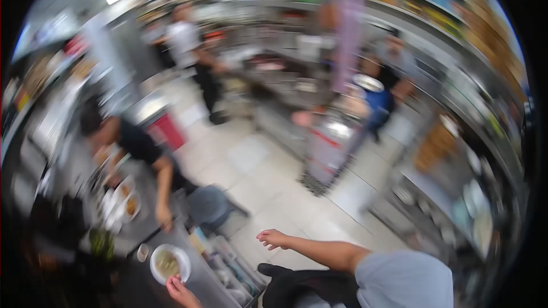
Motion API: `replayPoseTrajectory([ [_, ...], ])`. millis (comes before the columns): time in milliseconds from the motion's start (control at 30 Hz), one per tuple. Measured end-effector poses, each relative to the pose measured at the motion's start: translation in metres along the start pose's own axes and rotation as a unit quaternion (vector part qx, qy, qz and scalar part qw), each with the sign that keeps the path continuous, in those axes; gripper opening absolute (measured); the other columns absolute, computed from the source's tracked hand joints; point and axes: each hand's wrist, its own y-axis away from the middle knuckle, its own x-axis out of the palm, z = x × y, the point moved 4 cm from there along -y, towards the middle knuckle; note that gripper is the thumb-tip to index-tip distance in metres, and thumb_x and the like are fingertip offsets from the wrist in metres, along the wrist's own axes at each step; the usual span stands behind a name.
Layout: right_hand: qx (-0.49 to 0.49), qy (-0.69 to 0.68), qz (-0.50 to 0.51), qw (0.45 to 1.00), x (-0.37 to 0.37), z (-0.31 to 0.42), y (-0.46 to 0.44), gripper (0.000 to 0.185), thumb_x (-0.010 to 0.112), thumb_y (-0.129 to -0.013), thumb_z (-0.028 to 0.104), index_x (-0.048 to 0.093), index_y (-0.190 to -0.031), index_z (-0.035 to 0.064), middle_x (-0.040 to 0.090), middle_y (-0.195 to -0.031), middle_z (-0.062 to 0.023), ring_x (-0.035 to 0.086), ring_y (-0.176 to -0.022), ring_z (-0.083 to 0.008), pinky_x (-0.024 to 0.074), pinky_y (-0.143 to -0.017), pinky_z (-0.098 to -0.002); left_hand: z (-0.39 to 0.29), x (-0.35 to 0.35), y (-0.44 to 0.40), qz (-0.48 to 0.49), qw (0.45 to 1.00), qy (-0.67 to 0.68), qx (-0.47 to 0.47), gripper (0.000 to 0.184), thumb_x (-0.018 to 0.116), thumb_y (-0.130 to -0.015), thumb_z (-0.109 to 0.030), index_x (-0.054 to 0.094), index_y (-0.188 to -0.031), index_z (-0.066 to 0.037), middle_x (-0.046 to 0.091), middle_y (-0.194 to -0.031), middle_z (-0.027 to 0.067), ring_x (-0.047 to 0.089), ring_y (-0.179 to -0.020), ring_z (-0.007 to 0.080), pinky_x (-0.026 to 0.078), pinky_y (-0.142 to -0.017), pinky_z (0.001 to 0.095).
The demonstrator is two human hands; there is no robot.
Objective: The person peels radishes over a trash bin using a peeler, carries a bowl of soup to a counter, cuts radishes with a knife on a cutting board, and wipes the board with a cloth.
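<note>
At the bottom, my left hand (180, 292) pinches the near rim of a white bowl (154, 268) of pale soup. Whether the bowl rests on the grey metal counter (200, 285) or is raised just over it, I cannot tell. My right arm, in a grey sleeve, reaches out above the tiled floor. At its end my right hand (273, 239) is empty, fingers loosely apart. Beside the bowl stands a small cup (142, 252).
At the left, a seated person (134, 142) in dark clothes leans over a plate of food (131, 202). A grey stool (208, 205) stands by the counter. Two people (185, 45) (394, 63) are farther back. A cart (325, 151) and a right-hand worktable (422, 194) flank the tiled aisle.
</note>
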Motion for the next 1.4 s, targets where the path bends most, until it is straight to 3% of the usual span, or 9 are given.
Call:
replayPoseTrajectory([
  [100,0.038,-0.126,-0.219,0.967,-0.151,-0.107,0.134,0.037,0.062,-0.094,0.040,0.065,-0.121,0.0146,0.065,-0.111,-0.0054,0.062,-0.087,-0.0189,0.0577,-0.073,-0.0406,-0.031,0.132,0.063,0.209,0.972,-0.006,0.109,0.031,0.058,-0.103,-0.020,0.063,-0.126,0.000,0.072,-0.100,0.0192,0.068,-0.088,0.0287,0.056,-0.081,0.0395],
  [233,0.063,-0.244,-0.398,0.882,-0.253,-0.253,0.319,0.022,0.062,-0.089,0.028,0.066,-0.106,0.0150,0.063,-0.093,-0.0032,0.059,-0.074,-0.0181,0.0564,-0.065,-0.0405,-0.131,0.281,0.230,0.380,0.882,-0.028,0.277,0.027,0.063,-0.097,-0.019,0.069,-0.111,0.004,0.072,-0.101,0.0212,0.069,-0.090,0.0319,0.054,-0.084,0.0421],
  [267,0.044,-0.312,-0.421,0.851,-0.263,-0.285,0.365,0.023,0.064,-0.089,0.028,0.066,-0.108,0.0163,0.063,-0.096,-0.0032,0.059,-0.078,-0.0187,0.0564,-0.068,-0.0409,-0.140,0.320,0.271,0.471,0.861,0.007,0.191,0.023,0.054,-0.104,-0.022,0.065,-0.114,-0.004,0.069,-0.100,0.0041,0.063,-0.090,0.0139,0.048,-0.075,0.0285],
  [567,-0.041,-0.541,-0.554,0.632,-0.270,-0.441,0.654,0.021,0.059,-0.096,0.024,0.063,-0.115,0.0141,0.063,-0.108,-0.0075,0.063,-0.089,-0.0238,0.0584,-0.081,-0.0440,-0.282,0.405,0.644,0.757,0.538,0.035,0.369,0.014,0.058,-0.098,-0.007,0.069,-0.105,-0.001,0.072,-0.099,0.0129,0.069,-0.093,0.0230,0.056,-0.081,0.0345],
  [700,-0.119,-0.515,-0.589,0.611,-0.299,-0.485,0.747,0.030,0.058,-0.097,0.022,0.058,-0.125,0.0103,0.065,-0.120,-0.0090,0.065,-0.105,-0.0253,0.0588,-0.086,-0.0455,-0.273,0.437,0.775,0.816,0.421,0.084,0.387,0.016,0.061,-0.096,-0.010,0.071,-0.108,-0.005,0.072,-0.106,0.0147,0.069,-0.099,0.0314,0.055,-0.087,0.0391],
  [833,-0.102,-0.497,-0.634,0.584,-0.332,-0.508,0.851,0.029,0.060,-0.097,0.023,0.058,-0.124,0.0108,0.064,-0.115,-0.0099,0.064,-0.100,-0.0263,0.0585,-0.083,-0.0448,-0.295,0.453,0.914,0.844,0.314,0.118,0.419,0.019,0.059,-0.095,-0.016,0.069,-0.107,-0.005,0.071,-0.106,0.0168,0.065,-0.104,0.0361,0.052,-0.092,0.0443],
  [1100,-0.002,-0.405,-0.740,0.538,-0.381,-0.542,1.046,0.026,0.065,-0.097,0.031,0.066,-0.112,0.0097,0.066,-0.094,-0.0018,0.064,-0.082,-0.0148,0.0561,-0.069,-0.0321,-0.316,0.483,1.211,0.899,0.218,0.101,0.365,0.020,0.059,-0.092,-0.014,0.070,-0.108,-0.008,0.072,-0.100,0.0151,0.069,-0.090,0.0353,0.055,-0.082,0.0437],
  [1167,-0.008,-0.362,-0.767,0.530,-0.415,-0.532,1.093,0.025,0.067,-0.096,0.026,0.066,-0.113,0.0089,0.067,-0.093,-0.0008,0.064,-0.083,-0.0144,0.0554,-0.070,-0.0312,-0.332,0.497,1.270,0.896,0.224,0.075,0.375,0.018,0.062,-0.094,-0.018,0.070,-0.109,-0.009,0.073,-0.094,0.0160,0.071,-0.082,0.0300,0.055,-0.076,0.0385],
  [1400,-0.030,-0.103,-0.843,0.526,-0.536,-0.516,1.185,0.027,0.070,-0.090,0.018,0.065,-0.113,0.0040,0.071,-0.100,-0.0128,0.068,-0.088,-0.0218,0.0554,-0.080,-0.0340,-0.351,0.539,1.409,0.818,0.284,-0.009,0.500,0.018,0.060,-0.090,-0.015,0.069,-0.105,-0.012,0.074,-0.093,0.0138,0.071,-0.086,0.0333,0.055,-0.077,0.0466],
])
